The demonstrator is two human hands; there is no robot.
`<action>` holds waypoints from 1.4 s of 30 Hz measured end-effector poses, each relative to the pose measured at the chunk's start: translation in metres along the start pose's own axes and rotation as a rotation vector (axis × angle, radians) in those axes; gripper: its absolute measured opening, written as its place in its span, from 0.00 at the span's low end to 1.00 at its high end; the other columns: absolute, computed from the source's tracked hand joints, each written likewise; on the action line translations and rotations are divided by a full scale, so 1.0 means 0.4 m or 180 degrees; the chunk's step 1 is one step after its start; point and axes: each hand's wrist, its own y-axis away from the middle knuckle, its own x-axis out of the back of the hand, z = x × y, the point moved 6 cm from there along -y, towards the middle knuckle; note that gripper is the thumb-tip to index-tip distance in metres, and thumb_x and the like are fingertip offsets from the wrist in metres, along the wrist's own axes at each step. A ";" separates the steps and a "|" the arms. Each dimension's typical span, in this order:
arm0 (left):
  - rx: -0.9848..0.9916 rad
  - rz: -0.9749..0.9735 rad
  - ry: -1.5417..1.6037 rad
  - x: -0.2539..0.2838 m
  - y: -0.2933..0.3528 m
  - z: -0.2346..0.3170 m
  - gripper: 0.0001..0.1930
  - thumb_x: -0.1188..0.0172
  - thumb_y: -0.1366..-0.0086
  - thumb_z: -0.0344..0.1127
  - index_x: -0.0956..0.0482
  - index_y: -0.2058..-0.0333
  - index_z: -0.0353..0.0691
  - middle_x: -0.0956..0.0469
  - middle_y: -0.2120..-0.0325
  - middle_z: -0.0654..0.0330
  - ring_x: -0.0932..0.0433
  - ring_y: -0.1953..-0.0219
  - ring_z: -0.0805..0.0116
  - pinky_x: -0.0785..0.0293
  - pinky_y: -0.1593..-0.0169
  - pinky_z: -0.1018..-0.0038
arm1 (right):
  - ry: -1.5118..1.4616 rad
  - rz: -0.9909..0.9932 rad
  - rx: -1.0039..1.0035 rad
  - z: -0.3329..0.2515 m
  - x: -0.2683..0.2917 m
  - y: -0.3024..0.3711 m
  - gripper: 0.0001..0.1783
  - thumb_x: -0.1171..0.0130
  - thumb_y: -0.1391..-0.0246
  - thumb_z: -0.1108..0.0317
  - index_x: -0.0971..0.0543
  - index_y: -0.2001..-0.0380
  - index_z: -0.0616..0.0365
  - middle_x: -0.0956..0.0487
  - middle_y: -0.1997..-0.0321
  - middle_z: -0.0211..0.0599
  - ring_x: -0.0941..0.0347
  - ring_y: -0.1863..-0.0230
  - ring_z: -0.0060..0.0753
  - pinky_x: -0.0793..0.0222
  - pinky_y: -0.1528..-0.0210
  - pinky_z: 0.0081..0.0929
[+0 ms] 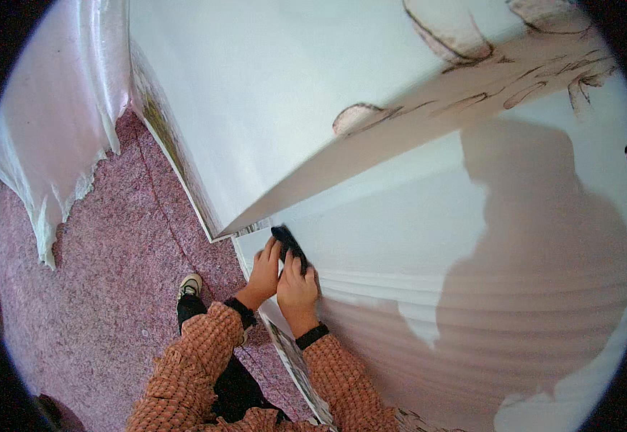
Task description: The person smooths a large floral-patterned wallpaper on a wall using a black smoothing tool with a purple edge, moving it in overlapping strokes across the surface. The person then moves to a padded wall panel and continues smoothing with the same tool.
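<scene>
My right hand grips a small black hand-sized block, whose exact kind I cannot make out. The fingertips of my left hand close on the same block from its left side. Under both hands lies a large white sheet, close to its left edge. Faint parallel ridges run across the sheet to the right of my hands. A second white panel with drawn brown outlines rises beyond it, and the two meet at a corner just above the block.
Pink speckled carpet covers the floor at left, with my shoe on it. Translucent plastic sheeting hangs at upper left. A printed, coloured edge runs along the far panel. A broad shadow falls on the sheet at right.
</scene>
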 end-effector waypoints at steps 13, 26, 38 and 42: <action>-0.0224 0.0665 0.0540 0.069 -0.062 0.055 0.33 0.41 0.43 0.36 0.45 0.43 0.32 0.47 0.41 0.40 0.45 0.40 0.43 0.46 0.41 0.59 | -0.0396 0.0310 -0.0415 0.046 0.078 -0.025 0.18 0.50 0.52 0.69 0.24 0.58 0.66 0.31 0.44 0.37 0.38 0.46 0.34 0.46 0.49 0.36; -0.0102 0.0208 0.1107 -0.102 0.211 0.192 0.36 0.38 0.45 0.33 0.48 0.43 0.30 0.52 0.42 0.39 0.49 0.40 0.38 0.48 0.39 0.58 | -0.0881 -0.0535 -0.0764 0.049 0.078 0.308 0.16 0.49 0.51 0.69 0.24 0.59 0.67 0.32 0.42 0.39 0.37 0.48 0.36 0.43 0.53 0.39; -0.1936 0.0150 0.1019 0.152 0.171 0.728 0.23 0.39 0.48 0.30 0.31 0.52 0.40 0.41 0.48 0.44 0.40 0.46 0.41 0.43 0.46 0.52 | -0.0593 0.1356 -0.1782 0.251 0.581 0.463 0.17 0.49 0.50 0.78 0.26 0.55 0.69 0.28 0.48 0.45 0.36 0.49 0.47 0.38 0.50 0.43; -0.2253 0.0171 0.0754 0.179 0.173 0.793 0.22 0.37 0.49 0.27 0.29 0.53 0.42 0.38 0.50 0.47 0.38 0.48 0.43 0.41 0.47 0.52 | -0.0412 0.2007 -0.2348 0.275 0.618 0.503 0.19 0.44 0.51 0.76 0.26 0.53 0.66 0.27 0.54 0.46 0.31 0.55 0.45 0.36 0.54 0.41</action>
